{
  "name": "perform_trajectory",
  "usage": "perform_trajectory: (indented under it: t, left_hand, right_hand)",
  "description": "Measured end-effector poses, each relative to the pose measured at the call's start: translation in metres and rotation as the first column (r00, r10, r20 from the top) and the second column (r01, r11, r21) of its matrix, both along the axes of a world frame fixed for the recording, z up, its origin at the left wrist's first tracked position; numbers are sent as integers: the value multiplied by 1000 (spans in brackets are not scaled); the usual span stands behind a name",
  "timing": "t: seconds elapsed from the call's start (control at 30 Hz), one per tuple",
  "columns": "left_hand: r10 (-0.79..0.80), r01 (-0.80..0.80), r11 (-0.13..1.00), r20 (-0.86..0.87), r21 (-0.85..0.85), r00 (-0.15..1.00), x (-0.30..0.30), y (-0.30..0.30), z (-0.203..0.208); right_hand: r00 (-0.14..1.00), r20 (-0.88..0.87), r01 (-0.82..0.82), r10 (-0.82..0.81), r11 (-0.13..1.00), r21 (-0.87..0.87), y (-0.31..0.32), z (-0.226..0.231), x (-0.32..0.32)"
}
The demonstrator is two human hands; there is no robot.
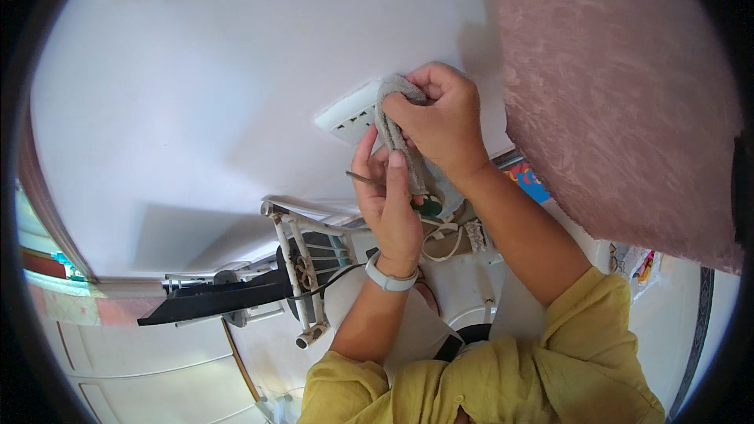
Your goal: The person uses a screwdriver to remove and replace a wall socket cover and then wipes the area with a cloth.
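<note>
A white wall panel (346,116) with a row of sockets or switches is fixed to the pale wall in front of me. My right hand (446,114) grips a folded grey cloth (390,114) and presses it over the panel's right end. The cloth hangs down to my left hand (390,202), whose thumb and fingers close on its lower part. One left fingertip reaches up to the panel's lower edge. A thin dark rod (364,180) sticks out of the left hand; its other end is hidden. A green piece (430,206) shows just right of that hand.
A reddish-brown patterned board or cloth (620,94) covers the right side. Below the wall stands a white metal rack (302,267) beside a flat black object (216,298). A pale cord (444,243) lies below my hands. Pale cabinet doors (157,361) are at lower left.
</note>
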State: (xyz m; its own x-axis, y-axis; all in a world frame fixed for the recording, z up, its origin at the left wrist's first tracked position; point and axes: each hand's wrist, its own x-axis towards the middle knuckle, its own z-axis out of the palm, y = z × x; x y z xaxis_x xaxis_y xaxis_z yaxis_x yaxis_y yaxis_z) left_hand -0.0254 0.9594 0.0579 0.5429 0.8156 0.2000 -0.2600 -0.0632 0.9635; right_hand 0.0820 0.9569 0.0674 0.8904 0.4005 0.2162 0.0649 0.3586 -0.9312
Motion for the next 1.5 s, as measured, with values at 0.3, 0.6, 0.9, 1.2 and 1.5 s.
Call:
perform_trajectory:
  t: [0.3, 0.6, 0.9, 1.2, 1.5]
  left_hand:
    - [26, -35, 974, -43, -222, 999, 14, -8, -24]
    - [71, -70, 991, 7, -118, 997, 12, -7, -12]
    - [88, -86, 965, -1, -250, 996, 14, -8, -21]
    - [100, -95, 964, 7, -249, 995, 8, -5, -22]
    - [84, -44, 912, 82, -407, 993, 8, -5, -17]
  right_hand:
    - [989, 146, 51, -20, 975, -217, -11, -38, 6]
    - [999, -28, -42, 42, 999, 0, -6, -24, 2]
    - [997, 45, -57, 66, 983, -172, -9, -34, 3]
    - [1000, -28, -7, 6, 999, -43, -2, -42, -10]
    - [996, 33, 79, -80, 996, 27, 0, -38, -14]
